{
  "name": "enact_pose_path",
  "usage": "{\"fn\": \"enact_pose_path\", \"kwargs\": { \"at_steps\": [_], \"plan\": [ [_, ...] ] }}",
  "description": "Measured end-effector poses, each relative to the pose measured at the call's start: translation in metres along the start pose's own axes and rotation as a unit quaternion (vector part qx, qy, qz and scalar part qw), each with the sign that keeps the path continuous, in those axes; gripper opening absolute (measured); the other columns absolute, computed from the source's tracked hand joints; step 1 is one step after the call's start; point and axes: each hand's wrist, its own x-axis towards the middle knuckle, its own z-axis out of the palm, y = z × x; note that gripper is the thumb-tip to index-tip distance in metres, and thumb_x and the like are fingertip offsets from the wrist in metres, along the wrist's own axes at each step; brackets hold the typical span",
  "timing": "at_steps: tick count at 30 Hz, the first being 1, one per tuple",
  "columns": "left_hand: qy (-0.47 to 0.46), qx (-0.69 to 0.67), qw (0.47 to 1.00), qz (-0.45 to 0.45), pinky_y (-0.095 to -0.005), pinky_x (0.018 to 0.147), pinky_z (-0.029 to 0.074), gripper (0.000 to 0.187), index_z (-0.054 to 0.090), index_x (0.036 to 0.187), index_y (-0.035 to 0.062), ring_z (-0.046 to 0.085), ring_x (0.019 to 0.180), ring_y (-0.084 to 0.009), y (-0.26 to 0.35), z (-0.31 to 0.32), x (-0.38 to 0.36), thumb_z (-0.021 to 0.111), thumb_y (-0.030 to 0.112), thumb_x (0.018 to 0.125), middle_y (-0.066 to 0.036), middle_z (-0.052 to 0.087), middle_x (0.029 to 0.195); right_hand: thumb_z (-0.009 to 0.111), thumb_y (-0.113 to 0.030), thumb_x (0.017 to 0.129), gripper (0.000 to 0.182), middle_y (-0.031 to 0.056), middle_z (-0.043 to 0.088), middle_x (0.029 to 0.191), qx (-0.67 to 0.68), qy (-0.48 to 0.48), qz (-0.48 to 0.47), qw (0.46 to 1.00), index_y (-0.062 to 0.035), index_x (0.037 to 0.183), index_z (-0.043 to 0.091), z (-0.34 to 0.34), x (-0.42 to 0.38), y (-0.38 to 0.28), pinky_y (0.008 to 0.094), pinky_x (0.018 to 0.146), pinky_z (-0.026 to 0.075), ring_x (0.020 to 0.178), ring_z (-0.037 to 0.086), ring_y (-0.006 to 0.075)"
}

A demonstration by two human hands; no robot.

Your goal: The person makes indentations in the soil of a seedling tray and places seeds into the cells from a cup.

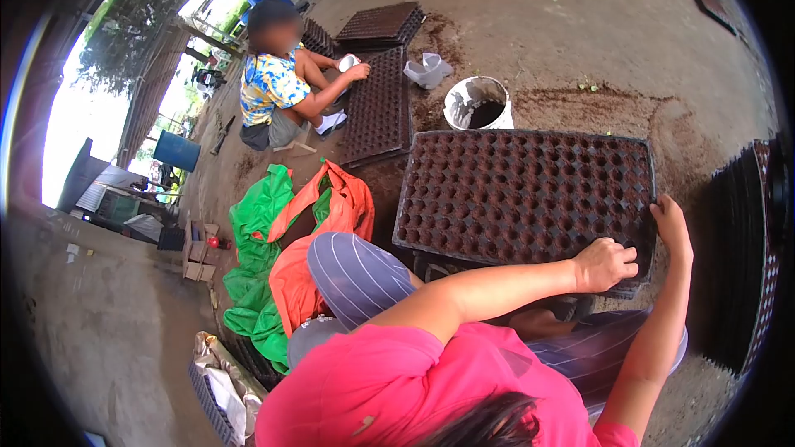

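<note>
A dark seedling tray (530, 190) with rows of round cells holding brown soil lies in front of me. My left hand (606, 265) is closed, with its fingers curled at the tray's near right corner; what they hold, if anything, is hidden. At the tray's right edge, my right hand (671, 222) has its fingers closed on the rim. Another tray edge shows beneath the near right corner. Just beyond the tray stands a white bucket (502, 122) with dark soil inside.
A co-worker (277, 83) sits at the upper left, holding a white cup (349, 63) over another tray (377, 103). Green cloth (257, 281) and orange cloth (352, 203) lie left of my knee. Stacked trays (741, 257) stand at the right. A plastic bag (428, 71) lies near the bucket.
</note>
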Motion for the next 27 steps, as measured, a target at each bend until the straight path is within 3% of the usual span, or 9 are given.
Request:
{"fn": "enact_pose_path", "kwargs": {
  "at_steps": [5, 7, 10, 27],
  "plan": [
    [-0.007, 0.001, 1.000, 0.001, -0.0456, 0.067, 0.052, 0.009, 0.063, 0.086, 0.0115, 0.065, 0.073, -0.0274, -0.001, 0.001, 0.000, 0.067, 0.015, 0.079, -0.009, 0.058, 0.088, 0.068, -0.019, 0.095, 0.025, 0.0249, 0.066, 0.087, 0.000, -0.014, 0.014, 1.000, 0.0044, 0.102, 0.063, -0.002, 0.001, -0.004, 0.0464, 0.077, 0.049, 0.083, 0.065, 0.0401],
    [-0.005, 0.003, 1.000, 0.002, -0.0457, 0.067, 0.052, 0.009, 0.063, 0.086, 0.0116, 0.065, 0.073, -0.0273, -0.001, 0.001, 0.001, 0.067, 0.015, 0.079, -0.009, 0.058, 0.088, 0.066, -0.017, 0.096, 0.023, 0.0227, 0.062, 0.083, -0.004, 0.002, -0.004, 1.000, 0.0046, 0.100, 0.060, 0.000, 0.001, -0.002, 0.0446, 0.075, 0.048, 0.077, 0.061, 0.0340],
    [-0.005, 0.007, 1.000, 0.002, -0.0453, 0.067, 0.052, 0.007, 0.063, 0.086, 0.0118, 0.065, 0.073, -0.0267, -0.002, -0.001, 0.000, 0.066, 0.015, 0.080, -0.008, 0.058, 0.088, 0.068, -0.019, 0.096, 0.025, 0.0238, 0.063, 0.084, -0.001, -0.005, 0.000, 1.000, 0.0045, 0.101, 0.061, -0.001, 0.002, -0.003, 0.0459, 0.075, 0.048, 0.078, 0.061, 0.0389],
    [-0.003, 0.026, 1.000, 0.013, -0.0423, 0.068, 0.050, 0.005, 0.064, 0.085, 0.0129, 0.064, 0.076, -0.0242, 0.001, -0.002, -0.005, 0.062, 0.017, 0.083, -0.006, 0.058, 0.087, 0.068, -0.021, 0.097, 0.027, 0.0233, 0.061, 0.081, 0.001, -0.001, -0.010, 1.000, 0.0043, 0.097, 0.059, 0.000, 0.001, -0.002, 0.0458, 0.073, 0.047, 0.075, 0.059, 0.0365]
  ]
}}
